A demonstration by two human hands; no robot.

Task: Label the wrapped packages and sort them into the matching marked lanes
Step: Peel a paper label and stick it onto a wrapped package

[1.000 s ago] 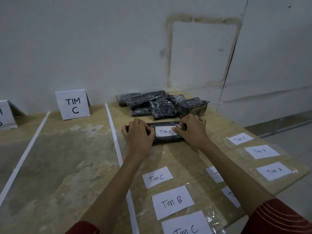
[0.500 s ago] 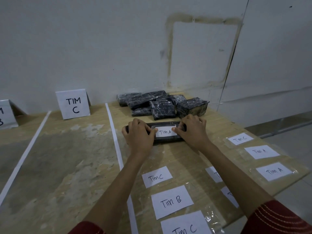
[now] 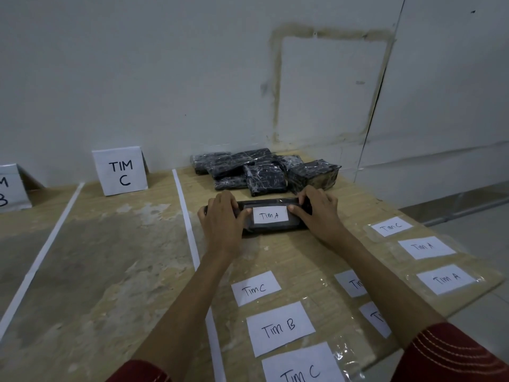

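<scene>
A flat black wrapped package (image 3: 272,227) lies on the wooden table, with a white "Tim A" label (image 3: 270,215) on its top. My left hand (image 3: 223,220) grips the package's left end, its thumb beside the label's left edge. My right hand (image 3: 316,209) grips the right end, with the thumb at the label's right edge. Behind them sits a pile of several black wrapped packages (image 3: 264,172) against the wall.
White strips (image 3: 190,235) mark lanes on the table (image 3: 110,257). A standing "TIM C" sign (image 3: 120,170) and another, partly cut-off sign (image 3: 11,186) stand at the wall. Loose labels lie near me: "Tim C" (image 3: 256,288), "Tim B" (image 3: 280,328), "Tim A" (image 3: 426,247).
Both thumbs have slid outward off the label to its edges, so "Tim A" shows in full. The package has stayed where it was.
</scene>
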